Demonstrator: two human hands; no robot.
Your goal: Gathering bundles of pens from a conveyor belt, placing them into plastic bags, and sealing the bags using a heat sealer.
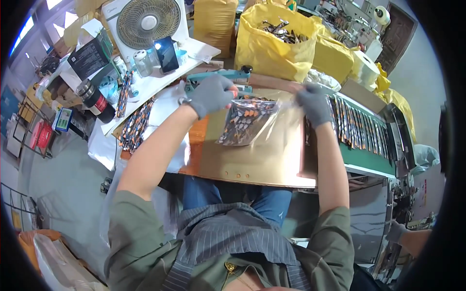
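Note:
A clear plastic bag (pixel 247 123) hangs tilted over a tan board (pixel 272 162). Slim orange, black and white packets fill its left part, while its right part is bare film. My left hand (pixel 211 95), in a grey glove with bare fingertips, pinches the bag's upper left corner. My right hand (pixel 314 104), gloved likewise, is at the bag's upper right side; motion smears its fingers, so its hold on the film is unclear. Just behind my left hand stands a teal bag sealer (pixel 218 76) with a black knob.
Rows of slim packets (pixel 357 123) lie on a green conveyor (pixel 371 157) at right. More packets (pixel 136 126) are piled at left. A white shelf (pixel 194 56) bears a fan (pixel 148 22), phone (pixel 166 54) and jars. Behind is a full yellow sack (pixel 272 53). Another person's gloved hand (pixel 397 232) shows lower right.

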